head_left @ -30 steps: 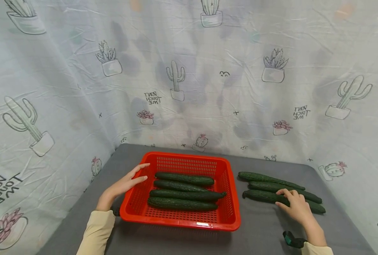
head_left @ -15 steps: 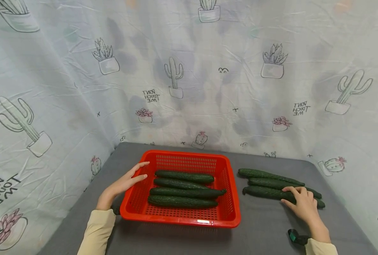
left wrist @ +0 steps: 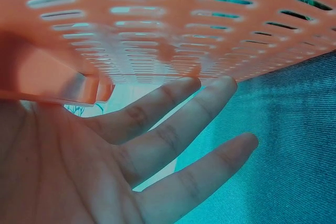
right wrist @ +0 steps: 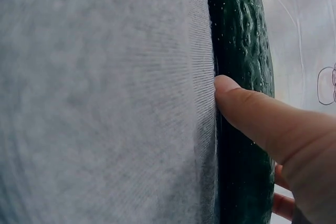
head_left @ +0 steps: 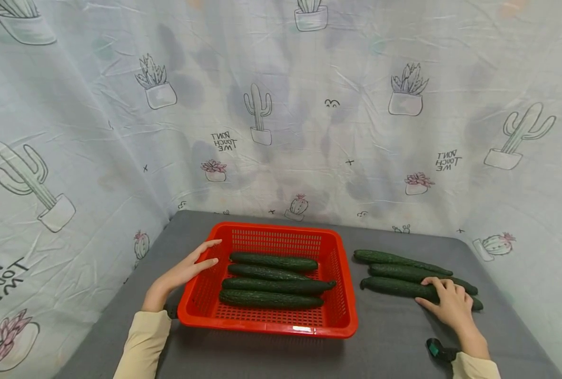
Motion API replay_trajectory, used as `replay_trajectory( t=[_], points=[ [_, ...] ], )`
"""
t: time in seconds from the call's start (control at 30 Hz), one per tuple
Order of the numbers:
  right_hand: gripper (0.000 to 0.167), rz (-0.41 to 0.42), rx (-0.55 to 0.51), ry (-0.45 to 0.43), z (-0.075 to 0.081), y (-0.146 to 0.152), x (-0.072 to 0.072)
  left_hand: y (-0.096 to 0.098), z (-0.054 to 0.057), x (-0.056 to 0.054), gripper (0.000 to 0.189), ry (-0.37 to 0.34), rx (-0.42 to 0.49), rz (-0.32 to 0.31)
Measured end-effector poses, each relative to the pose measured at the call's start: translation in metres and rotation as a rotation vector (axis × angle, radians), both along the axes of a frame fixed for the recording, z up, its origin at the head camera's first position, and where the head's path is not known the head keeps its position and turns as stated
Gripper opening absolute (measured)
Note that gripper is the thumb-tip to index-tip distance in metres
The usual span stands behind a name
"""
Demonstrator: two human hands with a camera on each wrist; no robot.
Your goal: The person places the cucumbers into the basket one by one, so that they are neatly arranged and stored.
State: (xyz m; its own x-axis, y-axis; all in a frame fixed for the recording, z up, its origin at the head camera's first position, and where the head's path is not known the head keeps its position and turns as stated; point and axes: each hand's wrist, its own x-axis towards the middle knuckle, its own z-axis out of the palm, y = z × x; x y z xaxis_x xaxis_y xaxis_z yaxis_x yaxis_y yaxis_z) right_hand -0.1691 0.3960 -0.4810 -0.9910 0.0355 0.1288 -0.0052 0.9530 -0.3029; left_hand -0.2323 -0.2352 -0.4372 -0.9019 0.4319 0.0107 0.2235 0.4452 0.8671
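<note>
My right hand (head_left: 453,305) grips the nearest of three dark green cucumbers lying together on the table's right side. In the right wrist view, the thumb presses this cucumber's (right wrist: 244,40) near side and fingertips show past its far side. Behind it lie a middle cucumber (head_left: 394,271) and a far cucumber (head_left: 385,257). My left hand (head_left: 178,276) rests at the left rim of a red plastic basket (head_left: 266,327), thumb and index finger reaching over it. In the left wrist view, three nearly straight fingers (left wrist: 178,135) extend outside along the slotted wall.
Several cucumbers (head_left: 271,300) lie side by side inside the basket. Grey cloth covers the table (head_left: 380,347), and a cactus-print curtain (head_left: 299,131) hangs along its back and sides. A black wrist strap (head_left: 439,351) shows under the right wrist.
My right hand has slid a little to the right along the nearest cucumber. The left hand and the basket hold their places, while the head view tilts slightly.
</note>
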Motion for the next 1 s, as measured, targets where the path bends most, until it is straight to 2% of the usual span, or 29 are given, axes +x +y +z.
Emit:
replay_trajectory(
  t=[0.2, 0.47, 0.73, 1.0],
  points=[
    [0.051, 0.019, 0.011, -0.010, -0.003, -0.001, 0.000, 0.000, 0.000, -0.001, 0.055, -0.010, -0.011, 0.011],
    [0.045, 0.087, -0.027, 0.041, -0.010, 0.002, 0.001, -0.001, -0.001, -0.002, 0.055, -0.013, -0.018, 0.014],
    [0.048, 0.125, -0.050, 0.009, -0.012, 0.004, 0.000, -0.001, 0.000, -0.001, 0.057, -0.030, -0.024, 0.027],
    [0.047, 0.126, -0.043, -0.003, -0.009, 0.002, 0.002, -0.001, -0.002, -0.001, 0.056, 0.007, -0.012, 0.011]
  ],
)
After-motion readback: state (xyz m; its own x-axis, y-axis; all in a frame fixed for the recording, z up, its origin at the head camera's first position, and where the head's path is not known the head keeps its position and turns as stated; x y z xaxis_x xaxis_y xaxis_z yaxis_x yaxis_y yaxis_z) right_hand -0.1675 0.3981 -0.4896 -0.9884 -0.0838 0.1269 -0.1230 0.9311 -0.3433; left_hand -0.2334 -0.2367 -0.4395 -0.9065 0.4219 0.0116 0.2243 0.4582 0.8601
